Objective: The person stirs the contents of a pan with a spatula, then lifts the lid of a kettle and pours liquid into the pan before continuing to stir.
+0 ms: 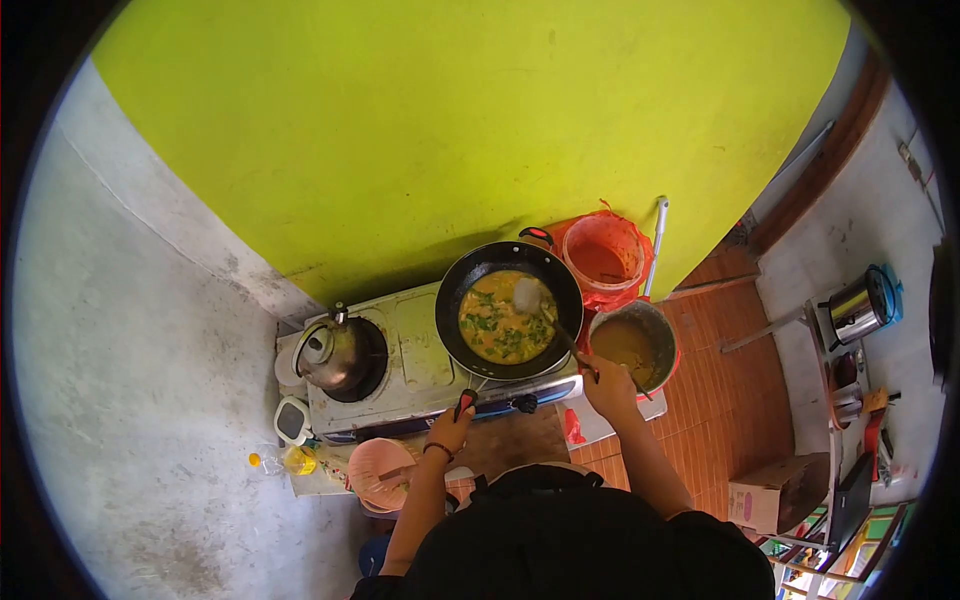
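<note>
A black wok (pixel 452 318) stands on the right side of the gas stove (pixel 412 350), with a yellowish soupy dish and green leaves (pixel 500 318) in it. My left hand (pixel 449 431) is closed around the wok's black and red handle (pixel 465 404). In my closed right hand (pixel 608 388) is a spatula (pixel 570 345) with a dark handle. Its pale head reaches into the food near the middle of the wok. Past the wok's far rim shows a second, smaller loop handle (pixel 537 236).
A metal kettle (pixel 335 352) sits on the left burner. Right of the wok stand a red-lined bucket (pixel 604 250) and a pot of brownish liquid (pixel 625 343). A pink bowl (pixel 380 470) and an oil bottle (pixel 297 460) are at front left. A cardboard box (pixel 765 500) lies right.
</note>
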The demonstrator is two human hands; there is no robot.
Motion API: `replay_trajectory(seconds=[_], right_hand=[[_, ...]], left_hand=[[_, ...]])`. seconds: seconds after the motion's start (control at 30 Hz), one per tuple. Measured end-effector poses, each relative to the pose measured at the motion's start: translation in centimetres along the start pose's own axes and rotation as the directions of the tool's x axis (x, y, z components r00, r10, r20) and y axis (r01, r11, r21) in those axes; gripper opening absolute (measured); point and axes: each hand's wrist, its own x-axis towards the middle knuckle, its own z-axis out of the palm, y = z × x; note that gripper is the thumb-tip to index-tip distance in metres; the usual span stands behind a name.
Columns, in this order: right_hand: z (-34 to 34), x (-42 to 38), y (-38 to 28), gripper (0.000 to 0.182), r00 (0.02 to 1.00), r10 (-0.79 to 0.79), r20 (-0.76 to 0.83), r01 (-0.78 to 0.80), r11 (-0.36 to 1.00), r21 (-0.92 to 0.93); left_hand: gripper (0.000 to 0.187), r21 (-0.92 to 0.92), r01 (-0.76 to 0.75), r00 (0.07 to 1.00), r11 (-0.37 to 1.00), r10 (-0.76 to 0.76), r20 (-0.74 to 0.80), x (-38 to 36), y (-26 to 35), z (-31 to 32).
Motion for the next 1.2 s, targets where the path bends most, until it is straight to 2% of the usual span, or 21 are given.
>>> replay_trajectory(seconds=[0.1,0.2,0.3,0.4,0.47,0.57,0.67,0.8,1.0,1.2], right_hand=[[0.1,-0.4,0.3,0.03,0.996,-0.03,-0.079,0.02,0.991,-0.13],[1.2,-0.7,1.6,0.029,0.996,-0.068,-0.053,0.063,0.994,-0.09],[0.8,-1.3,1.3,0.029,0.997,-0.047,0.055,0.045,0.998,0.031],[-1.2,-1.8,-0.1,0.029,0.988,0.003,0.155,-0.008,1.0,0.028],[-2.5,-2.2,0.1,0.03,0.985,-0.144,0.093,0.145,0.989,0.0],[-5.2,-2.7,-0.3,0.03,0.958,-0.283,0.051,0.287,0.954,-0.085],[-7.2,-3.0,-1.5,0.03,0.952,-0.299,0.072,0.307,0.935,-0.177],[-6.5,-2.8,-1.6,0.031,0.959,-0.259,0.115,0.28,0.929,-0.241],[-2.4,-1.5,-0.2,0.03,0.965,-0.26,0.026,0.261,0.958,-0.115],[-5.8,-3.0,-2.0,0.031,0.96,-0.276,0.04,0.278,0.941,-0.193]], left_hand=[[0.058,-0.043,0.042,0.999,0.998,-0.042,0.02,-1.0,1.3,-0.6],[0.055,-0.046,0.015,1.0,0.999,-0.015,-0.008,-0.8,1.1,-0.6],[0.055,0.02,-0.021,0.998,1.0,0.023,-0.056,0.3,0.2,0.0],[0.052,0.02,-0.07,0.988,0.997,0.072,-0.136,0.6,-0.2,0.5],[0.051,-0.003,-0.147,0.97,0.989,0.143,-0.196,1.4,-1.3,1.2],[0.049,-0.225,-0.003,1.0,0.974,0.01,0.027,-0.6,1.3,-0.5],[0.05,-0.252,0.048,0.995,0.967,-0.023,0.1,-0.6,1.7,-0.9],[0.047,-0.266,0.054,0.997,0.962,-0.037,0.067,-0.3,1.5,-0.4],[0.047,-0.242,0.034,0.999,0.97,-0.023,0.047,-1.3,2.6,-0.8],[0.048,-0.246,0.036,0.998,0.969,-0.021,0.062,-0.7,2.0,-0.4]])
